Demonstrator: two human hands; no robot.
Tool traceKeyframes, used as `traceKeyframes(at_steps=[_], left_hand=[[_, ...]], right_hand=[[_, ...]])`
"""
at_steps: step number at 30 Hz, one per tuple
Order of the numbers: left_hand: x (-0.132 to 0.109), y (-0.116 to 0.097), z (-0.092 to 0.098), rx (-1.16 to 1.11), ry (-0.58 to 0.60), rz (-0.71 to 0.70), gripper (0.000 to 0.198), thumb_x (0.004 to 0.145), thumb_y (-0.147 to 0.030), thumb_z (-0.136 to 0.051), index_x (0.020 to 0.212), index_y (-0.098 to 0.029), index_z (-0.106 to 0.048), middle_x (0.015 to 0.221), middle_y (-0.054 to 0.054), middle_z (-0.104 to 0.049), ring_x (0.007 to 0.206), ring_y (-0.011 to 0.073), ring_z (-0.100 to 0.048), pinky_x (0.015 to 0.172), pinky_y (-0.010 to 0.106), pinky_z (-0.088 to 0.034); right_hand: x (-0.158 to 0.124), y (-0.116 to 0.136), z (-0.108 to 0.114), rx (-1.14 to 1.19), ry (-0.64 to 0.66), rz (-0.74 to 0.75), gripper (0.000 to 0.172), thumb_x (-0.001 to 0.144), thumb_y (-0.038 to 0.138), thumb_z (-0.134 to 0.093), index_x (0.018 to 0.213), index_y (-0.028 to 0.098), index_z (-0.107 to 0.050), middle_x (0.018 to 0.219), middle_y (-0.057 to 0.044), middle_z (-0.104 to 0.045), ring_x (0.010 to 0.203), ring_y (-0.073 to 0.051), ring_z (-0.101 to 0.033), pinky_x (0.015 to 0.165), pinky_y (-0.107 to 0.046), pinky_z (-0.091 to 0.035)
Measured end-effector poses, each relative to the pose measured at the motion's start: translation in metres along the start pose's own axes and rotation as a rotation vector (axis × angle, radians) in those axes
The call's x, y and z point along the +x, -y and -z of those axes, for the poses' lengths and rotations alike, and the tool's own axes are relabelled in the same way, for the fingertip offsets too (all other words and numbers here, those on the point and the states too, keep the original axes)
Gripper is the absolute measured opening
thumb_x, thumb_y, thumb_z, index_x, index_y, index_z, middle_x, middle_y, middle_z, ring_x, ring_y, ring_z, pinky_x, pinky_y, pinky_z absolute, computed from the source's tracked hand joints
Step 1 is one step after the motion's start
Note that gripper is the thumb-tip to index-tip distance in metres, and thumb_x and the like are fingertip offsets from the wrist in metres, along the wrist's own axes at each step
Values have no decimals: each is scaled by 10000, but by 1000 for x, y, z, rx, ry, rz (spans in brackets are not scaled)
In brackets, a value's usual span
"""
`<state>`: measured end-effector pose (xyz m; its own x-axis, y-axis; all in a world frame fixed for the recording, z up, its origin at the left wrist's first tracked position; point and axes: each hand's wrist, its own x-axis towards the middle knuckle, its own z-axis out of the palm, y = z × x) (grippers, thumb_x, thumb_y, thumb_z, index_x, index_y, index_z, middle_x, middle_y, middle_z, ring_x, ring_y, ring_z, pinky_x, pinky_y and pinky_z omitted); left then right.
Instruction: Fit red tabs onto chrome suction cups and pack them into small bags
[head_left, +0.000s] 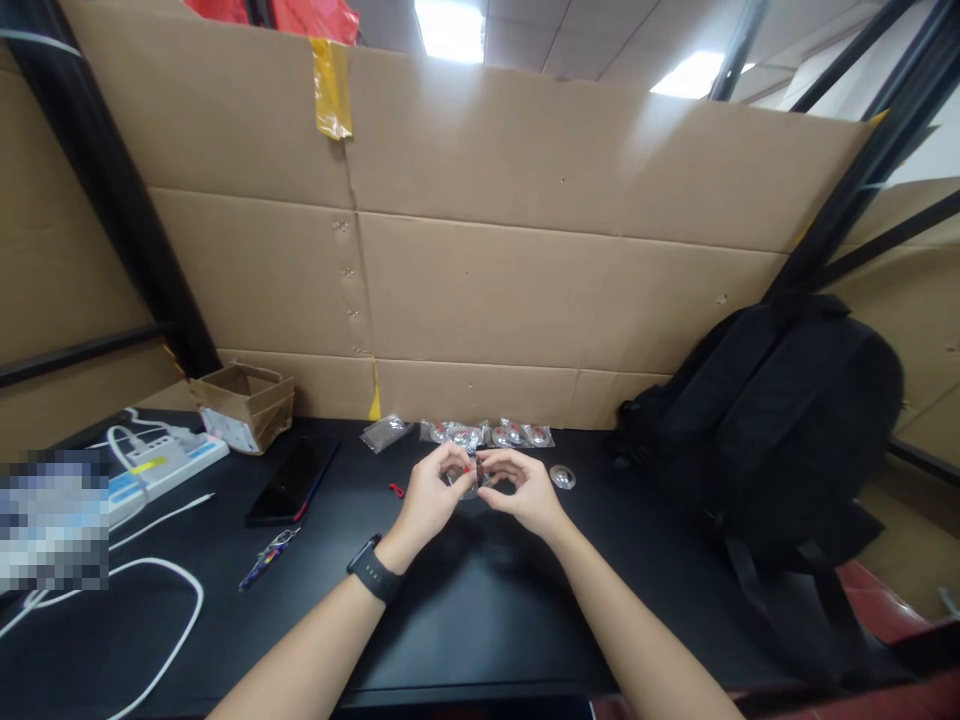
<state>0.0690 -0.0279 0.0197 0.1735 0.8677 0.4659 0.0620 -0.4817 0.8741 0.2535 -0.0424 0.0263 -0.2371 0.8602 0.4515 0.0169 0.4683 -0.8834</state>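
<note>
Over the middle of the black table, my left hand [442, 478] and my right hand [521, 485] meet with bent fingers. Between the fingertips is a small clear plastic piece with a red part [469, 480], partly hidden by the fingers. Both hands pinch it, my left from one side and my right from the other. A clear round disc [562, 477] lies just right of my right hand. To the left of my left hand is a small red piece [396, 490]. Behind the hands, several small clear bags [514, 434] hold clear round pieces with red parts.
A clear bag [386, 432] lies at the back by the cardboard wall [480, 300]. On the left are a black phone [292, 482], a small cardboard box [251, 405], a pen-like item [268, 558], a power strip [165, 470] and white cables. A black backpack [780, 430] stands on the right.
</note>
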Motion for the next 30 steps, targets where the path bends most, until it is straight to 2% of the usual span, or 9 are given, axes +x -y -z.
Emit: traceKeyframes(at_steps=[3,6,13,17,21,26,30], left_hand=[[1,1,0,-55,34,10,215,825,-238,-700,997,-198,-579,855,21,-721,809,167,-686,747,250,-490],[3,3,2,-62,77,14,274,841,-241,-689,1083,-203,-567,876,29,-734,845,177,-702,796,272,-496],[6,1,9,-50,144,49,369,846,-252,-701,1186,-202,-568,888,43,-752,869,195,-715,830,296,-496],[8,3,11,-68,200,34,254,855,-287,-700,1073,-172,-639,900,65,-744,858,200,-710,808,299,-512],[10,5,11,-116,197,53,234,846,-327,-722,988,-161,-638,852,58,-735,794,187,-709,768,292,-524],[8,4,7,-166,276,85,278,833,-356,-736,990,-156,-625,812,56,-736,773,188,-715,770,305,-537],[8,1,11,-127,335,97,238,807,-290,-745,971,-149,-646,853,65,-746,805,195,-715,810,322,-539]], right_hand=[[0,-3,-1,33,-18,-20,320,667,268,-862,930,192,-696,1184,-106,-714,960,-240,-723,809,-352,-586],[0,-6,-3,26,-58,-11,344,650,261,-875,943,196,-708,1162,-99,-724,936,-238,-729,787,-343,-592],[-1,-8,-3,-64,-61,52,372,678,253,-859,1038,228,-767,1171,-99,-735,1044,-282,-709,830,-384,-601],[0,-3,2,-106,-36,22,325,677,334,-875,981,246,-802,1150,-101,-747,1032,-294,-714,862,-427,-605],[0,0,5,-68,32,-6,232,829,382,-751,1016,253,-796,1146,-89,-743,1034,-261,-714,913,-418,-593],[0,-1,5,-131,12,36,183,865,388,-713,938,232,-771,1054,-78,-732,884,-219,-711,790,-361,-602],[-1,6,6,-288,56,83,160,936,357,-619,924,226,-710,1052,-74,-658,785,-174,-642,691,-310,-554]])
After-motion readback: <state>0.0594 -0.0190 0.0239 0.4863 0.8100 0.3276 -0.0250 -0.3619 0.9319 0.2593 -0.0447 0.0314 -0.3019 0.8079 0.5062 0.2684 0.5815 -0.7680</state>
